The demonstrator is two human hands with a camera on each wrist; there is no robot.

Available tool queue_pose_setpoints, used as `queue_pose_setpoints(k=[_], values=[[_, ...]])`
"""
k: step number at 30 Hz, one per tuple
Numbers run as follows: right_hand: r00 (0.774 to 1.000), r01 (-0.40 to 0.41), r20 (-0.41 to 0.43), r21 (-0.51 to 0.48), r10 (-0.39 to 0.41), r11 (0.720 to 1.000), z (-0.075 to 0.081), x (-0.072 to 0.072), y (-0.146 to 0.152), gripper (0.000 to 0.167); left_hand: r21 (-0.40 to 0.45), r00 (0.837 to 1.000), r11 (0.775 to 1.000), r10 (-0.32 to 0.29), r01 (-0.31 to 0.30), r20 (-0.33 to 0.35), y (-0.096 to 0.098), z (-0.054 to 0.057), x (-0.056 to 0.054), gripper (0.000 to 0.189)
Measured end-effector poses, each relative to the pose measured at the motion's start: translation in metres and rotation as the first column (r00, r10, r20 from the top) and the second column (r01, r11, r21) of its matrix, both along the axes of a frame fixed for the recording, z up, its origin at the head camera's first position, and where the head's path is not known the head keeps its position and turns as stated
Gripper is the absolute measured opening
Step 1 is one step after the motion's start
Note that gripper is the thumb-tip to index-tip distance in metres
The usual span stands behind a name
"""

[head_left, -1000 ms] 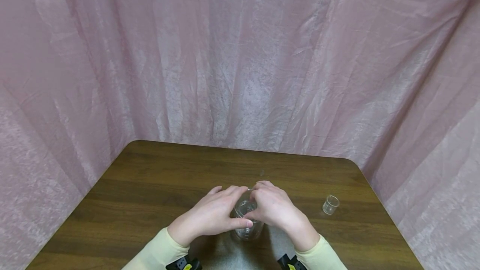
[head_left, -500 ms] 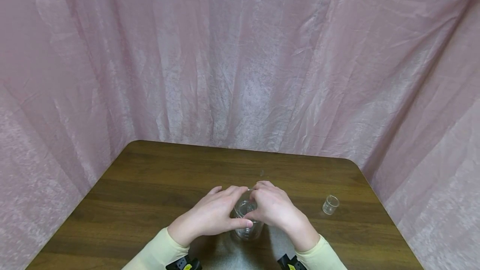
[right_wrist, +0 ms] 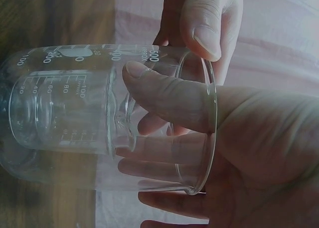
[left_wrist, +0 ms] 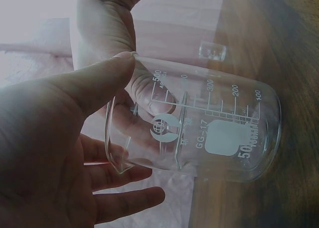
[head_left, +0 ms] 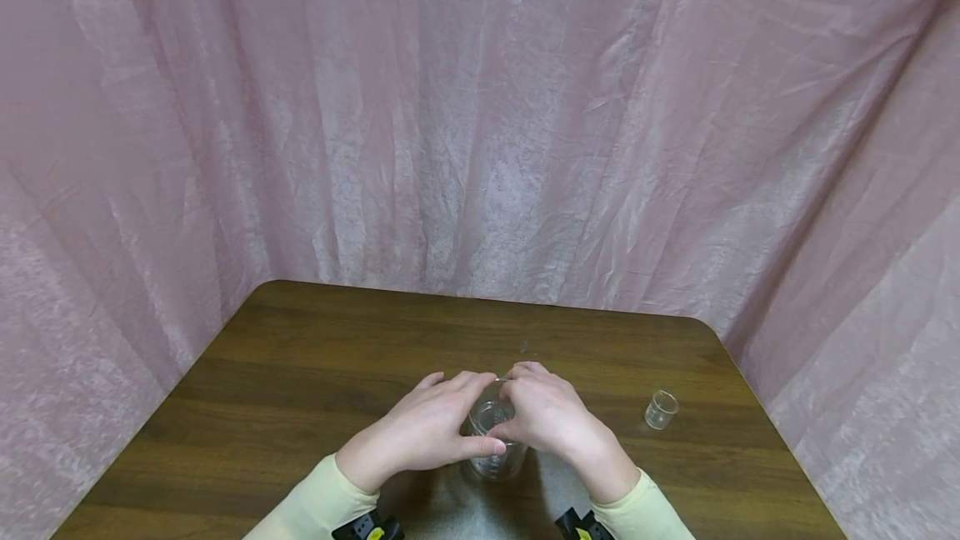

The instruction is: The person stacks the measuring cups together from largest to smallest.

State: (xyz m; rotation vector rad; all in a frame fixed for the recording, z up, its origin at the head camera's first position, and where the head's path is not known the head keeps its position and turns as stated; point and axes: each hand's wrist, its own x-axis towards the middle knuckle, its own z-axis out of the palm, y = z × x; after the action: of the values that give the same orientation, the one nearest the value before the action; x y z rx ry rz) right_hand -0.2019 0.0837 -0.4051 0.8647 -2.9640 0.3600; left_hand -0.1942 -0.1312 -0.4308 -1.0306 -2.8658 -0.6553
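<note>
A large clear glass beaker with white markings stands upright on the wooden table. Inside it sits a smaller graduated glass beaker. My left hand holds the large beaker by its upper edge, thumb on the near side and fingers round the far side. From the right, my right hand reaches down over the rim. Its thumb and some fingers are in the large beaker's mouth, fairly straight, tips right by the inner beaker's rim. The hands partly cover both beakers in the head view.
A third, very small glass beaker stands to the right on the table. Pink curtains hang behind and along both sides of the table. Both forearms lie over the table's near part.
</note>
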Motion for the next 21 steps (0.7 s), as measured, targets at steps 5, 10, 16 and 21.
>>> queue_pose_setpoints(k=[5,10,16,21], values=[[1.000,0.000,0.000,0.004,0.000,1.000,-0.0001,0.0002,-0.0001,0.037,-0.002,1.000,1.000,0.003,-0.003,0.000,0.0004,-0.0003,-0.0006,0.088],[1.000,0.002,0.008,0.003,-0.002,1.000,-0.0003,0.0004,-0.0001,0.035,-0.003,1.000,1.000,0.004,-0.004,0.004,0.0007,-0.0002,-0.0004,0.087],[1.000,0.008,0.016,-0.007,-0.008,1.000,0.0002,0.0021,-0.0001,0.035,0.002,1.000,1.000,0.008,-0.008,0.008,0.0010,-0.0005,-0.0005,0.086],[1.000,0.010,0.014,-0.015,-0.010,1.000,0.0006,0.0033,0.0004,0.033,0.002,1.000,1.000,0.008,-0.008,0.010,0.0010,-0.0001,-0.0001,0.086]])
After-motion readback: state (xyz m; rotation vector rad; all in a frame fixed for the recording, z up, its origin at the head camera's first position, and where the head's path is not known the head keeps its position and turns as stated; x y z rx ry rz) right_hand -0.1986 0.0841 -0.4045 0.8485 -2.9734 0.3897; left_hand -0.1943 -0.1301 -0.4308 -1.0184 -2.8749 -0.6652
